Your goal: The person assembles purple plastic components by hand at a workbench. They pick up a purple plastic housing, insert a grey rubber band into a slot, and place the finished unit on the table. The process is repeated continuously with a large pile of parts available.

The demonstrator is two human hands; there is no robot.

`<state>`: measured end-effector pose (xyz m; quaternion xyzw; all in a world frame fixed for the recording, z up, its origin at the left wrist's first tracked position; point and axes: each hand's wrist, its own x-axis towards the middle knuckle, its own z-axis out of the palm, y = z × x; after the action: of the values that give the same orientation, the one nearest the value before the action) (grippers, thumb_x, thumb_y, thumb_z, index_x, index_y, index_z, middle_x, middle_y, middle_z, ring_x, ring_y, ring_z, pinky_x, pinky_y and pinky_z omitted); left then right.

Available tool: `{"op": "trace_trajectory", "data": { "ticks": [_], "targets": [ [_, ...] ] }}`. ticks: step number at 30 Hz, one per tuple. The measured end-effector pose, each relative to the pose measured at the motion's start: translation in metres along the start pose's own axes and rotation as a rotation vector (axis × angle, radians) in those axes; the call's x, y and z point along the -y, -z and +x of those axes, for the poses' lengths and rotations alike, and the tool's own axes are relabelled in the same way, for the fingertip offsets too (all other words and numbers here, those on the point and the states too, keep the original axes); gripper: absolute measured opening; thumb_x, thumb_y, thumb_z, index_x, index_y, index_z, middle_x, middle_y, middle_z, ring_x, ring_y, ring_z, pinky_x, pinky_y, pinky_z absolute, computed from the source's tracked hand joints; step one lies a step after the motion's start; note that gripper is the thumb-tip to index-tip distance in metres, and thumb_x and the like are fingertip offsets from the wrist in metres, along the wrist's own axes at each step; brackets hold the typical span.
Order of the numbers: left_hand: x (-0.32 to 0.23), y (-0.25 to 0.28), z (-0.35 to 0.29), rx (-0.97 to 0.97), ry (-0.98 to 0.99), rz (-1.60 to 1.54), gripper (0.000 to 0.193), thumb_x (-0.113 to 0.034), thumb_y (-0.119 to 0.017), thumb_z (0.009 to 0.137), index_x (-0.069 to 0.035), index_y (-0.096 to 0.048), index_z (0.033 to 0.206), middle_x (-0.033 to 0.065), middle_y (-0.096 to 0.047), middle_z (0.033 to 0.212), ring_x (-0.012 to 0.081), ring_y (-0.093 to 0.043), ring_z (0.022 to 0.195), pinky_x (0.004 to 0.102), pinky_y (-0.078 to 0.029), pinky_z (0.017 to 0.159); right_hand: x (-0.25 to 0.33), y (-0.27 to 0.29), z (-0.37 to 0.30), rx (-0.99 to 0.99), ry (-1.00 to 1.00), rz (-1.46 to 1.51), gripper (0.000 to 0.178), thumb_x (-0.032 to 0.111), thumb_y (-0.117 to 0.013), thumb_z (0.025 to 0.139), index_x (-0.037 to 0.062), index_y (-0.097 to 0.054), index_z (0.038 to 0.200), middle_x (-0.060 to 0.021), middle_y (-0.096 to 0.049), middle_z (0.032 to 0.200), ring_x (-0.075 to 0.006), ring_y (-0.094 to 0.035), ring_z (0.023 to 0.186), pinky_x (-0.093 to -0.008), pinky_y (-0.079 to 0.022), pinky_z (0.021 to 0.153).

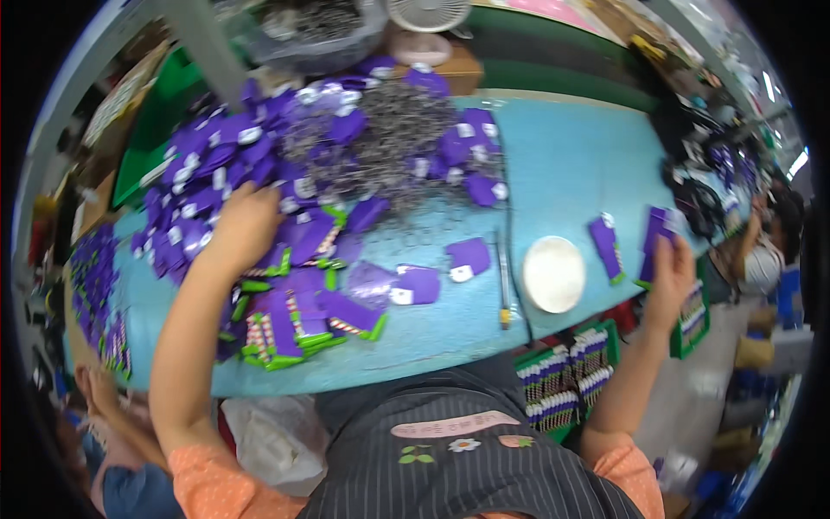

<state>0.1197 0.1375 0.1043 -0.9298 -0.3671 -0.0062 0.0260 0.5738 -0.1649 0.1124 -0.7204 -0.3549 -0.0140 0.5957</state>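
Note:
My right hand (673,275), at the right of the blue table, is closed on a purple strip (655,240) with a green lower end. A similar purple strip (609,249) with a white top and green end lies just left of it. My left hand (249,227) reaches into a large heap of purple pieces with white tabs (207,156); its fingertips are partly hidden and blurred, so its grip is unclear. Nearer to me lies a stack of purple, green-ended strips (298,320) with red-and-white striping. Several loose purple pieces (417,285) lie towards the middle.
A tangled mound of small grey metal parts (389,138) lies at the back. A white round lid or dish (553,275) and a thin pen-like tool (503,285) are at centre right. Green crates (566,381) holding rows of pieces stand below the edge. Co-workers (765,251) sit at both sides.

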Motion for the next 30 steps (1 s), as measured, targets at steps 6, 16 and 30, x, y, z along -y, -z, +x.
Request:
{"op": "trace_trajectory", "data": {
  "ticks": [6,16,30],
  "targets": [
    [-0.033,0.049,-0.029,-0.432,0.06,-0.085,0.012,0.0,-0.052,0.081,0.003,-0.057,0.092,0.0165,-0.058,0.074,0.0339,-0.055,0.072,0.0397,-0.043,0.063,-0.064,-0.022,-0.006,0.247,0.179,-0.683,0.033,0.018,-0.071,0.076,0.0007,-0.058,0.102,-0.0119,-0.06,0.087,-0.0255,-0.054,0.075,-0.0362,-0.043,0.069],
    [-0.223,-0.017,-0.119,0.359,0.339,-2.748,0.038,-0.024,-0.045,0.096,0.001,-0.043,0.124,0.0163,-0.054,0.117,0.0249,-0.053,0.109,0.0389,-0.042,0.094,0.114,-0.107,-0.134,0.995,0.52,0.216,0.079,0.02,-0.084,0.057,-0.0029,-0.046,0.122,-0.0175,-0.05,0.114,-0.0346,-0.051,0.104,-0.0423,-0.043,0.086],
    [-0.209,-0.025,-0.128,0.024,0.157,-1.272,0.047,-0.001,-0.045,0.089,0.003,-0.032,0.133,0.0229,-0.06,0.091,0.0337,-0.063,0.077,0.038,-0.05,0.066,0.097,-0.128,-0.171,0.975,0.417,-0.017,0.074,0.009,-0.082,0.053,-0.0039,-0.047,0.118,-0.0176,-0.049,0.104,-0.0336,-0.051,0.094,-0.0409,-0.044,0.079]
  ]
}}
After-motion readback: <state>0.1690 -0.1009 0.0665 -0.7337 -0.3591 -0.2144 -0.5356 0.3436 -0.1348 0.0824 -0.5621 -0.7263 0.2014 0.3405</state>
